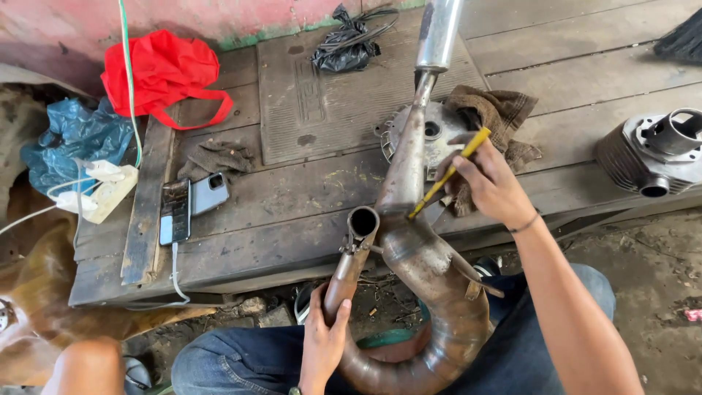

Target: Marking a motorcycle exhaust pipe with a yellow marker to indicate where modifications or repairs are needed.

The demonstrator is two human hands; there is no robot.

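Head view, looking down on a low wooden table [292, 197] of worn planks. At rear left: red cloth bag [164, 73]; below it, blue plastic bag [73, 135] and white power strip [102, 186] with plugged cords. Near left edge: two phones [191, 205] lying flat side by side, a grey rag [216, 157] just behind them. At centre rear: ribbed rubber mat [329, 88] with a crumpled black plastic bag [349, 44] on its far edge. At right: finned engine cylinder [654, 157] resting on the table, well apart from both hands. Round metal engine cover [439, 135] and brown rag [504, 117] lying under and behind the pipe, partly hidden by it.

Left hand [322, 340]: clenched around the rusty inlet neck of the exhaust pipe [431, 285], below its open round mouth. Right hand [486, 183]: fingers closed on a thin yellow-handled tool [450, 172], tip touching the pipe body just right of the open mouth.

Exhaust pipe: curved belly lying across the lap on blue jeans [241, 355], between the two hands; tapered section rising over the table edge; silver silencer end [439, 33] reaching past the mat toward the top of frame.
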